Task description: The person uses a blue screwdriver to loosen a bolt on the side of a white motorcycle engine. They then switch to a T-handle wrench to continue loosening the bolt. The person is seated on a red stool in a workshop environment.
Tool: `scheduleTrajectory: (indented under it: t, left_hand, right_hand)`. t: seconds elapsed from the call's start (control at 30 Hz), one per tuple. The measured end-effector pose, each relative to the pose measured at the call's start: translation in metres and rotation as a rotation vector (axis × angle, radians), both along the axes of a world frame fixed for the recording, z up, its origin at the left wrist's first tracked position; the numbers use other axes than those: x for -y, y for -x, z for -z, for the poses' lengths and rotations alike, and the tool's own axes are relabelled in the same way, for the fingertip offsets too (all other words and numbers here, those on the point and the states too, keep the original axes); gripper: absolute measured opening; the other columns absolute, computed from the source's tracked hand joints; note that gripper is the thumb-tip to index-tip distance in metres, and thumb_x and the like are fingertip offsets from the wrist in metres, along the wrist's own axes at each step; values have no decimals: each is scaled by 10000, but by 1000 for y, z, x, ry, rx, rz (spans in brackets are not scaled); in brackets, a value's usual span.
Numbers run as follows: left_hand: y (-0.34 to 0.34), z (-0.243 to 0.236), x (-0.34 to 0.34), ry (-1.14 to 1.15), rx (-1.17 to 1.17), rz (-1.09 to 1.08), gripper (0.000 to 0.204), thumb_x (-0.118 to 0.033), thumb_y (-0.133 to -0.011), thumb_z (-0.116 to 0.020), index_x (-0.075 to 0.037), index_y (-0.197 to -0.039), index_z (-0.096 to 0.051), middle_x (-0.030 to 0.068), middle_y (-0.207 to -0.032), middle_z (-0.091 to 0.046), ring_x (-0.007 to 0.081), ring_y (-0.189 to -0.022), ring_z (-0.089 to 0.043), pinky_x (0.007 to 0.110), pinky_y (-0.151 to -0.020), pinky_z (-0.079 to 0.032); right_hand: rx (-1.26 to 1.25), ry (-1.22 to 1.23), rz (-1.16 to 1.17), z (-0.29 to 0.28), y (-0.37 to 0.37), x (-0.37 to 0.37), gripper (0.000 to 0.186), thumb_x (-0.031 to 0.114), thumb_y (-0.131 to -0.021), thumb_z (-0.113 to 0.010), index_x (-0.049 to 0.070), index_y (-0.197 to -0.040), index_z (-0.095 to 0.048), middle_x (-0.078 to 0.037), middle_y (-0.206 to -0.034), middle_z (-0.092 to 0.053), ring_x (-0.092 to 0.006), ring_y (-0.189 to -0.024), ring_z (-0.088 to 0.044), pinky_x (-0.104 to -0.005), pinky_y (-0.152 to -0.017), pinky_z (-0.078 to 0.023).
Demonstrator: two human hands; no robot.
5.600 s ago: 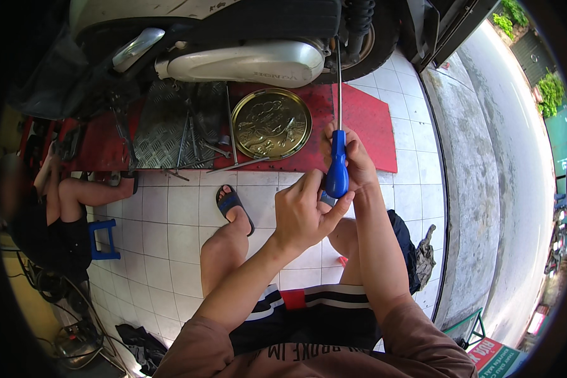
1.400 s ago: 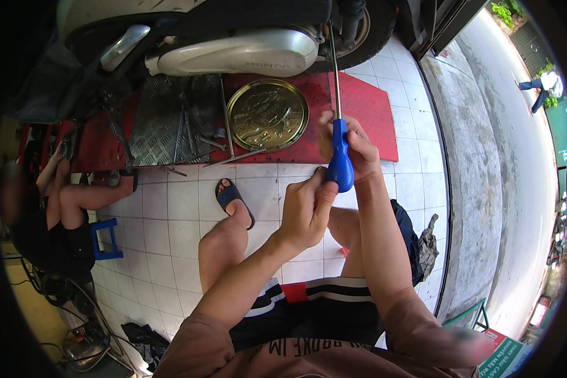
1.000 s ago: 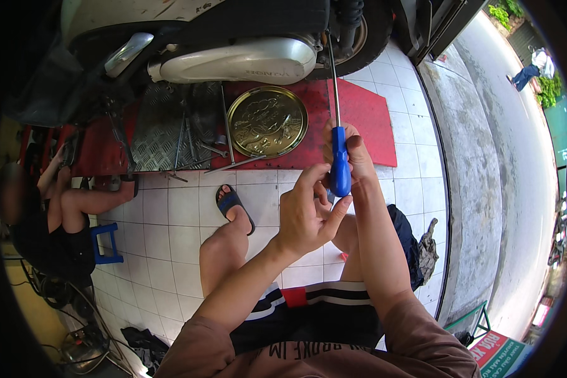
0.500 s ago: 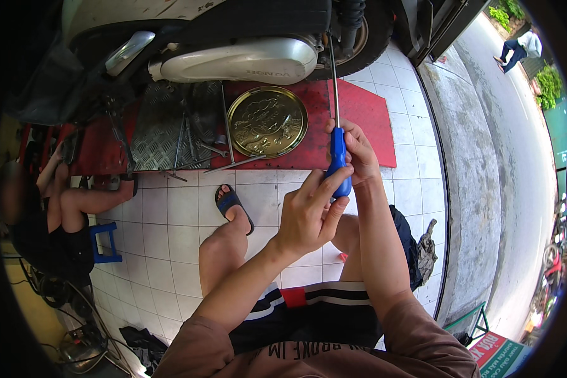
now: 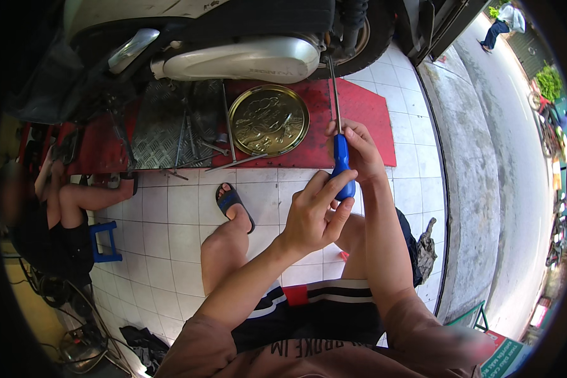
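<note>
The long blue screwdriver (image 5: pixel 341 165) is standing upright, its tip reaching the silver engine cover (image 5: pixel 246 60) of the scooter. The left hand (image 5: pixel 315 214) is wrapping its fingers around the handle's end, and the right hand (image 5: pixel 359 148) is pinching the top. The job looks unfinished: the tool is on the screw, and loose rods are lying by the gold tray (image 5: pixel 268 120).

screwdriver (image 5: pixel 343 165) handle blue | round tray (image 5: pixel 268 120) brass, possibly embossed | mat (image 5: pixel 365 113) red
</note>
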State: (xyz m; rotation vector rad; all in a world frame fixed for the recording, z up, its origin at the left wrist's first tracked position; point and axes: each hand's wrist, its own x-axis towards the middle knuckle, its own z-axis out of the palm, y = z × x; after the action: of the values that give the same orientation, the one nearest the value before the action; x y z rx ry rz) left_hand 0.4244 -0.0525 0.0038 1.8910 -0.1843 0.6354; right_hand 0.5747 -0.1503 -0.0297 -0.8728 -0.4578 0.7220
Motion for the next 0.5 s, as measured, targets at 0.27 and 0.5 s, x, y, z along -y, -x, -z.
scheduleTrajectory:
  t: [0.27, 0.5]
  left_hand:
    - [4, 6, -15, 93, 3, -30, 304, -131, -900, -524, 12, -1155, -607, 128, -769, -575, 220, -621, -580, 313, -556, -472]
    - [11, -1, -32, 207, -3, -32, 301, -133, -922, -500, 12, -1159, -615, 126, -765, -577, 189, -588, -586, 292, -518, -460]
  right_hand:
    - [237, 582, 662, -3, -51, -31, 263, 225, -910, -650, -36, -936, -666, -54, -763, -647, -99, -644, -598, -235, -595, -480]
    - [498, 394, 863, -50, -136, -84, 151, 41, -838, -683, -74, -933, -665, -106, -794, -704, -150, -687, -678, -235, -591, -529]
